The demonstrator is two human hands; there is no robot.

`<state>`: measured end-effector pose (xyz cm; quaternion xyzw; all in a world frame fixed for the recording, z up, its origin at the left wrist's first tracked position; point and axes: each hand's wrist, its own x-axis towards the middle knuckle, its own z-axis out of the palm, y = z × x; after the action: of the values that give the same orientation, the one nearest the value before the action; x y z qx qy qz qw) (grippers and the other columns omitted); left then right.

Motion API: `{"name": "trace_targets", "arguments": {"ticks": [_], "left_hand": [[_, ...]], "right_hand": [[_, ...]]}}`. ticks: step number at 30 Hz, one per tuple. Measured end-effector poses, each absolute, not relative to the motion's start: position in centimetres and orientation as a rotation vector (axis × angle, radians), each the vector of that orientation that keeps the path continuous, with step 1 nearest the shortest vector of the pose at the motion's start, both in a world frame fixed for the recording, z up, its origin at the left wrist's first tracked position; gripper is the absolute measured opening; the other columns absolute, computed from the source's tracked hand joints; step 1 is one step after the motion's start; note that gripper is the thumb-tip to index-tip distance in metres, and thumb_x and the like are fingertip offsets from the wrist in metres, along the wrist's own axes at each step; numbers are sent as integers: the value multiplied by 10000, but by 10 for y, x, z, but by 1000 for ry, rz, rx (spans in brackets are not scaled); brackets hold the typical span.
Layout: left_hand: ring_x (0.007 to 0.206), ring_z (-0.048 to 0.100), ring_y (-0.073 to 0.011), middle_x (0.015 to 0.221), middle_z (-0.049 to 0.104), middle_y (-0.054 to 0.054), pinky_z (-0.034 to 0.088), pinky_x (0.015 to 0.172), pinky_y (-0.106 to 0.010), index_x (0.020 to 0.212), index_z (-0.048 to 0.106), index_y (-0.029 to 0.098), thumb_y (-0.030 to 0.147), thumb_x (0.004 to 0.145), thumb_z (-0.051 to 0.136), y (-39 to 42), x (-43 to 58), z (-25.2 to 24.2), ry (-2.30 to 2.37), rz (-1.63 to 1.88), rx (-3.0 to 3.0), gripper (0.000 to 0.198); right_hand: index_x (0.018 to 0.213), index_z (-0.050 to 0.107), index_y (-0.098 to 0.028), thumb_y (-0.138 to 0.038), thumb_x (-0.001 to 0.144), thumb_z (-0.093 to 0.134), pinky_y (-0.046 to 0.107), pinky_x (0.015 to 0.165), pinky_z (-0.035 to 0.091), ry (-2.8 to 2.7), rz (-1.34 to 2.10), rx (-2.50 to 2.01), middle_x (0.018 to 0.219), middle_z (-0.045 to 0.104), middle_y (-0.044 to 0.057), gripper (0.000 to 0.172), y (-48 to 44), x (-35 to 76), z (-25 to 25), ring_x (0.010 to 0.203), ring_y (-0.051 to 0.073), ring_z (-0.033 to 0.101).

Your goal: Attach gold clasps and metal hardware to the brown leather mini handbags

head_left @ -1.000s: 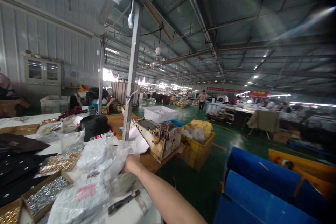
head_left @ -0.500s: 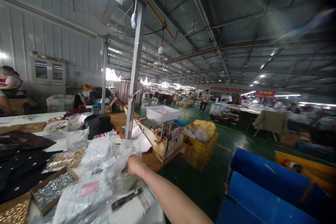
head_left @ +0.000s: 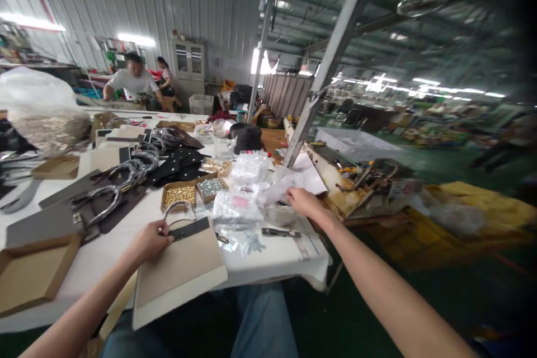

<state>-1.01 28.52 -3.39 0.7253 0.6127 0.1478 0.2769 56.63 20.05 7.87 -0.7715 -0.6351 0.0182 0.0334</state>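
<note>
My left hand (head_left: 151, 241) is closed on the upper edge of a beige bag panel (head_left: 180, 274) with a dark strip along its top. A ring handle (head_left: 180, 210) wrapped in clear film stands up from that edge. The panel hangs tilted over the table's front edge, above my lap. To the right, my right hand (head_left: 302, 201) has its fingers closed at a clear plastic bag (head_left: 280, 189); the fingertips are partly hidden. Just below it on the white table (head_left: 289, 254) lies a dark metal tool (head_left: 280, 232), near some small clear pieces (head_left: 247, 241).
Cardboard trays of gold eyelets (head_left: 179, 196) and silver eyelets (head_left: 210, 187) stand mid-table. More panels with ring handles (head_left: 126, 170) lie left, beside a cardboard tray (head_left: 37, 268). A metal post (head_left: 331, 56) rises by a machine (head_left: 356, 184). A person (head_left: 133, 81) sits across the table.
The view has swung left and down, bringing my left hand and the beige panel into sight. My right hand stays at the plastic bag.
</note>
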Motion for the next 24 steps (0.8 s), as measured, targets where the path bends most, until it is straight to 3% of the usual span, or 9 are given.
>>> {"name": "trace_targets", "arguments": {"ticks": [5, 12, 16, 19, 22, 24], "left_hand": [[713, 560, -202, 713, 635, 13, 333, 666, -307, 827, 571, 242, 351, 735, 753, 289, -11, -40, 1649, 378, 1921, 232], [725, 576, -213, 730, 663, 5, 351, 681, -319, 850, 618, 239, 343, 752, 768, 283, -11, -27, 1655, 370, 1929, 207], [722, 578, -213, 719, 653, 8, 340, 673, -321, 857, 621, 239, 336, 762, 769, 279, -9, -20, 1662, 342, 1921, 201], [721, 576, -211, 722, 648, 8, 333, 670, -318, 858, 623, 236, 326, 753, 769, 278, -6, -16, 1666, 344, 1906, 201], [719, 567, -214, 708, 633, 10, 326, 669, -314, 840, 607, 239, 322, 740, 765, 278, -8, -14, 1673, 349, 1895, 205], [721, 565, -216, 695, 624, 13, 322, 673, -311, 825, 593, 242, 314, 728, 766, 275, -9, -11, 1661, 362, 1890, 211]], "right_hand": [[1116, 852, -163, -248, 1101, 665, 268, 885, 511, -1975, 128, -2229, 1064, 860, 179, 206, 195, 585, 70, 972, 224, 807], [1142, 856, -155, -209, 1047, 676, 241, 851, 546, -1942, 242, -2051, 1075, 878, 144, 210, 198, 593, 53, 939, 189, 819], [1269, 861, -149, -209, 1033, 685, 269, 865, 575, -1893, 240, -2045, 1050, 886, 140, 301, 197, 595, 48, 903, 206, 824], [1354, 858, -146, -192, 1029, 668, 310, 976, 602, -1869, 224, -2047, 1163, 885, 184, 378, 196, 593, 47, 1027, 239, 847], [1296, 889, -152, -141, 1013, 634, 338, 1087, 595, -1866, 219, -2058, 1274, 868, 196, 381, 197, 588, 49, 1195, 261, 837], [1269, 899, -155, -118, 1001, 606, 348, 1096, 600, -1865, 199, -2091, 1279, 868, 191, 400, 195, 581, 56, 1210, 268, 837]]}}
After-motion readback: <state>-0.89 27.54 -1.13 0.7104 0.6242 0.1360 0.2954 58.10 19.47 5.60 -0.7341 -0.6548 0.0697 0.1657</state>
